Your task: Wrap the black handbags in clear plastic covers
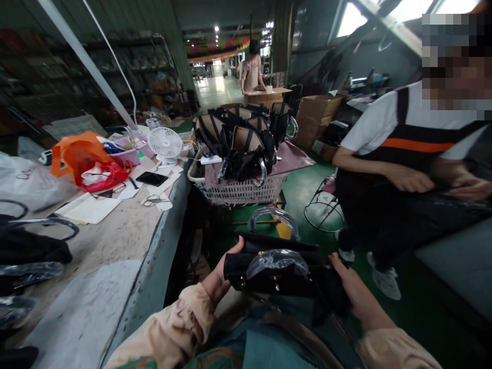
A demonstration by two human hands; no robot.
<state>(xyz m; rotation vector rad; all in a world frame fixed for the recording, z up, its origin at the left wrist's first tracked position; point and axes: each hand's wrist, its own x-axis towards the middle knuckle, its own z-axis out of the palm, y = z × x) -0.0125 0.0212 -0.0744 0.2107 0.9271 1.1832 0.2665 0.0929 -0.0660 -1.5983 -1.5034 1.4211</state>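
Observation:
A black handbag [238,264] is held level in front of my lap, its two curved handles [277,262] wrapped in clear plastic. Small gold-coloured metal fittings show on its side. My left hand [222,274] grips the bag's left end, thumb along the top edge. Around the right end is my right hand [351,287], its fingers mostly hidden behind the black material. More black bags [34,251] with plastic-wrapped handles lie on the table at my left.
A white plastic basket [246,190] heaped with black-and-tan bags [246,141] stands ahead. The worktable [126,236] carries a fan [165,143], a phone [152,178] and papers. A co-worker [415,154] sits close on the right, near a wire stool [325,210]; another person [251,72] stands farther back.

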